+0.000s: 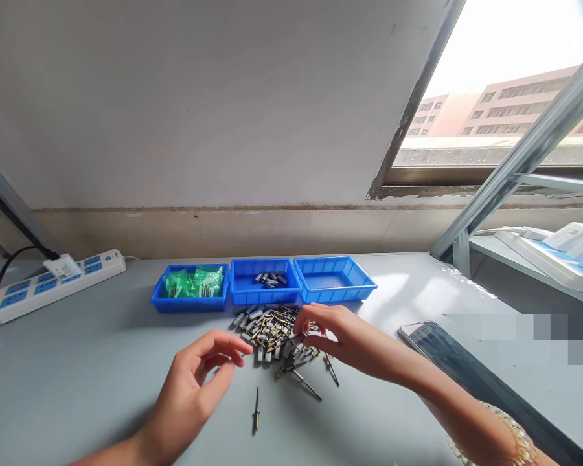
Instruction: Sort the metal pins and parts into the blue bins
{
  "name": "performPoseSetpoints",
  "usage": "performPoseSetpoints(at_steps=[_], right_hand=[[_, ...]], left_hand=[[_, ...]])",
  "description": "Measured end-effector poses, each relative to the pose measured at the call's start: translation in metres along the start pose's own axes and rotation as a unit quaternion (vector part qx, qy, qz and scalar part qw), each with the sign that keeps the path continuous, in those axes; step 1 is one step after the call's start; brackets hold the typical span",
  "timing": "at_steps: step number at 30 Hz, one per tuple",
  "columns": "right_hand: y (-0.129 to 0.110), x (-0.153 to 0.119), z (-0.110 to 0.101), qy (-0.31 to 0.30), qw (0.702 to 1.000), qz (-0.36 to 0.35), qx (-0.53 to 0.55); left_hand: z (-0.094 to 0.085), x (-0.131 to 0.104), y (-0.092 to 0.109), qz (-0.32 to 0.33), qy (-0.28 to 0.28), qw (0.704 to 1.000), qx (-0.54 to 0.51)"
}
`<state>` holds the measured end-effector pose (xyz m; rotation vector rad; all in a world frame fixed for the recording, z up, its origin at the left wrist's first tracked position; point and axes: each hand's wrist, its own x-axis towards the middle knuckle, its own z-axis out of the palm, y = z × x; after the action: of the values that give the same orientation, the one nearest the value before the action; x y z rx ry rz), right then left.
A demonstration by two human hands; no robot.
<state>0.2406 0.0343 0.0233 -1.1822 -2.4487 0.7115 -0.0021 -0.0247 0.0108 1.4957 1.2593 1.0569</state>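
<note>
A heap of small metal parts [272,330] lies in front of the blue bins, mixing grey block-like pieces with thin dark rods that carry brass-coloured sections. Over its right side, my right hand [328,327] pinches a grey metal piece [296,338] between thumb and fingertips. Left of the heap, my left hand [199,382] is raised with fingers curled and thumb close to them. A small dark end shows by its fingers, but what it holds is mostly hidden. One loose thin rod [257,411] lies nearer me, and another rod [307,384] sticks out of the heap.
Behind the heap stand a left blue bin [189,304] with green packets, a middle blue bin [267,296] with several grey pieces, and a right blue bin [337,294]. A power strip [85,275] lies left. At right are a phone [432,336] and a metal shelf frame [495,188].
</note>
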Motion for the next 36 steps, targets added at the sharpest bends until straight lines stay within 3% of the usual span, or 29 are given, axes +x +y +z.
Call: performPoseSetpoints(at_steps=[4, 10, 13, 18, 22, 28, 30, 32, 34, 36], right_hand=[[-0.016, -0.004, 0.010, 0.008, 0.992, -0.029, 0.120], [-0.032, -0.007, 0.042, 0.109, 0.975, -0.102, 0.164], [-0.036, -0.011, 0.051, 0.093, 0.972, -0.110, 0.187], [-0.043, -0.015, 0.054, 0.065, 0.971, -0.134, 0.190], [-0.043, -0.015, 0.052, 0.099, 0.969, -0.168, 0.152], [-0.030, -0.010, 0.051, 0.171, 0.963, -0.143, 0.154], [-0.028, -0.007, 0.052, 0.164, 0.966, -0.105, 0.170], [-0.029, -0.005, 0.054, 0.137, 0.960, -0.060, 0.236], [-0.031, -0.003, 0.057, 0.103, 0.926, -0.015, 0.362], [-0.032, -0.001, 0.060, 0.066, 0.865, 0.016, 0.497]], left_hand=[[0.007, -0.005, 0.001, -0.070, -0.072, 0.994, -0.050], [0.013, -0.012, 0.007, -0.135, -0.206, 0.964, -0.104], [0.014, -0.010, 0.013, -0.151, -0.258, 0.945, -0.136], [0.017, -0.006, 0.017, -0.152, -0.290, 0.917, -0.229], [0.016, -0.005, 0.010, -0.154, -0.272, 0.921, -0.233], [0.011, -0.009, 0.005, -0.183, -0.075, 0.954, -0.227], [0.010, -0.011, 0.006, -0.161, -0.060, 0.961, -0.216], [0.009, -0.013, 0.006, -0.139, -0.082, 0.965, -0.208], [0.009, -0.013, 0.005, -0.116, -0.111, 0.966, -0.202], [0.008, -0.013, 0.003, -0.089, -0.133, 0.970, -0.185]])
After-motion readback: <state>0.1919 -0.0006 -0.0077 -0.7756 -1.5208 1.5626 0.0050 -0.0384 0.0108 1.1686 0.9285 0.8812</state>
